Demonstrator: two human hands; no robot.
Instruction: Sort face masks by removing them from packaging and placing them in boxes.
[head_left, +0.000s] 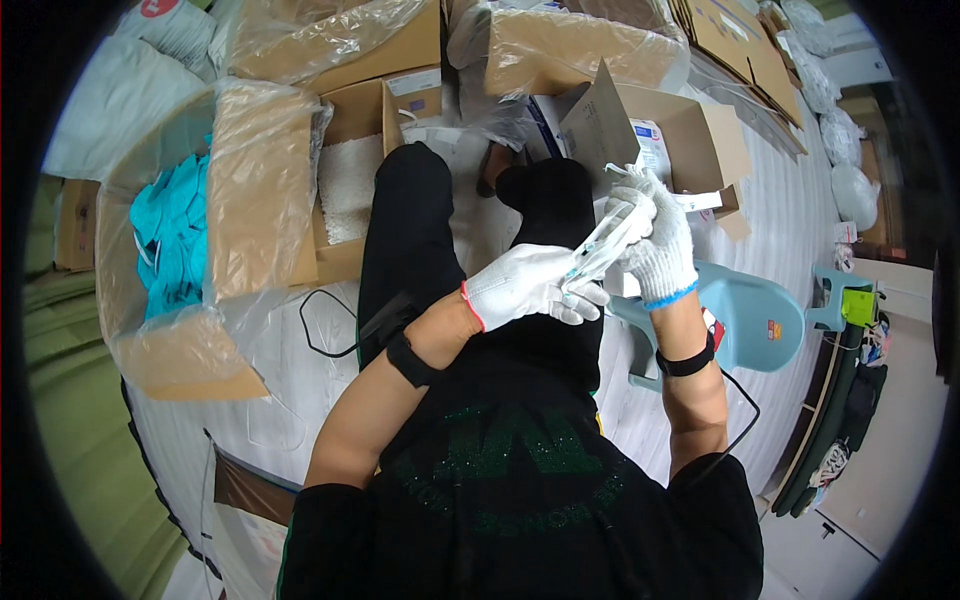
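Hands [528, 284] are white-gloved; wristbands [410, 361] black; shirt [420, 550] apparently glittery.

Both forearms [365, 430] are angled inward; the left hand [525, 284] is extended toward the right hand [660, 230], which is raised and curled.

Glittering green lettering [515, 450] curves across the black short-sleeved shirt [400, 540], a small orange label [775, 330], too fine to read, sits on the pale-blue plastic seat [745, 300], and a red mark [158, 7] shows on the bulging white sack [185, 35].

Slender, translucent packaging [598, 252] is held slanting up rightward.
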